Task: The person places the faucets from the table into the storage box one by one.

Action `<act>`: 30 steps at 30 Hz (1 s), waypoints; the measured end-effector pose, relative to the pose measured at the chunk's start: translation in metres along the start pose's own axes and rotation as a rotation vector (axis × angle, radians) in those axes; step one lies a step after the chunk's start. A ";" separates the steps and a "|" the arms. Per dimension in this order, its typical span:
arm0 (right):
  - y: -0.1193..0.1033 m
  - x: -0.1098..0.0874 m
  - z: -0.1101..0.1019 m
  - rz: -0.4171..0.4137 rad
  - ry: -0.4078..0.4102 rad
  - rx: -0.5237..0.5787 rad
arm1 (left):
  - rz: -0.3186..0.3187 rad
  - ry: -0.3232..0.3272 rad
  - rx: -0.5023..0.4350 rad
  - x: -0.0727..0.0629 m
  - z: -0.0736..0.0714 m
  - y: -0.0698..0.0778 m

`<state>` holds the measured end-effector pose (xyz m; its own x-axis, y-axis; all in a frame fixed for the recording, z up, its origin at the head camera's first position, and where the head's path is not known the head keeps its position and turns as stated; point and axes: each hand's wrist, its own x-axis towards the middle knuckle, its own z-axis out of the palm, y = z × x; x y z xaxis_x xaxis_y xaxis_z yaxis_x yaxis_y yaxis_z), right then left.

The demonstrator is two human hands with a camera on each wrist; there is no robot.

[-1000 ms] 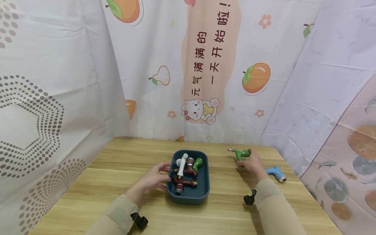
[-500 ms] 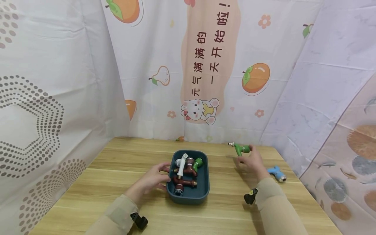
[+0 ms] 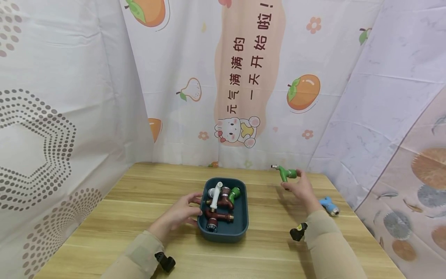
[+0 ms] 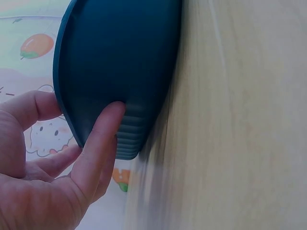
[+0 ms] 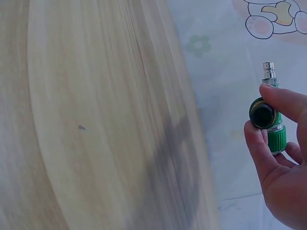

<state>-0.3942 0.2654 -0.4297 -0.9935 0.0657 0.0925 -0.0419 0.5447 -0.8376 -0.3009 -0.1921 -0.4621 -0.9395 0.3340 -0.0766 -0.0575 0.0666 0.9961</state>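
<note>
In the head view, my right hand [image 3: 302,190] pinches a green plastic tap [image 3: 283,173] with a metal nozzle, held above the table at the right. The right wrist view shows the tap's round threaded inlet [image 5: 263,114] facing the camera, between thumb and fingers. My left hand [image 3: 181,212] touches the left outer wall of a dark blue-green bin [image 3: 223,238], fingers spread along its side. Inside the bin lie a white tap [image 3: 216,197], dark red taps [image 3: 219,216] and another green tap [image 3: 235,193].
A light blue tap [image 3: 329,206] lies on the wooden table [image 3: 271,248], beyond my right forearm. Printed cloth curtains [image 3: 195,128] hang behind the table and along both sides. Each wrist carries a small black camera [image 3: 298,232].
My right hand has lifted the green tap off the table and raised it slightly toward the back. The left hand and the bin have stayed in place.
</note>
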 end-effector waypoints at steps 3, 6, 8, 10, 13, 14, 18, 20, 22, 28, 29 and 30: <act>0.000 0.000 -0.001 0.003 0.002 0.007 | 0.001 0.000 -0.002 0.000 0.000 0.000; 0.000 0.000 -0.002 0.001 0.002 0.004 | 0.004 0.001 -0.003 0.000 0.000 0.000; 0.000 -0.001 -0.002 -0.001 0.001 0.008 | 0.003 0.001 -0.004 0.001 0.000 0.000; 0.000 -0.001 -0.002 -0.003 0.002 0.014 | 0.005 0.000 -0.005 0.000 0.000 0.000; 0.000 -0.001 -0.002 -0.009 0.003 0.018 | 0.004 -0.002 -0.007 0.000 0.000 0.000; 0.000 -0.001 -0.002 -0.008 0.005 0.018 | 0.004 -0.002 -0.007 0.000 0.000 0.000; -0.001 -0.001 -0.001 -0.009 0.004 0.023 | 0.002 0.002 -0.007 0.000 0.001 0.000; -0.001 -0.001 -0.001 -0.014 0.003 0.032 | 0.004 0.004 -0.005 0.000 0.001 0.000; -0.001 -0.001 -0.001 -0.019 0.002 0.038 | 0.005 0.004 -0.004 -0.001 0.001 0.000; -0.004 -0.002 0.001 -0.035 -0.006 0.065 | 0.001 0.004 -0.005 0.000 0.001 0.000; -0.005 -0.002 0.002 -0.039 -0.008 0.065 | 0.000 0.004 -0.006 0.000 0.001 0.000; -0.005 -0.001 0.002 -0.043 -0.010 0.067 | 0.000 0.003 -0.008 0.000 0.001 0.000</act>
<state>-0.3929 0.2607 -0.4271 -0.9916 0.0353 0.1242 -0.0913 0.4893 -0.8673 -0.3009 -0.1914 -0.4625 -0.9406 0.3307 -0.0767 -0.0605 0.0590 0.9964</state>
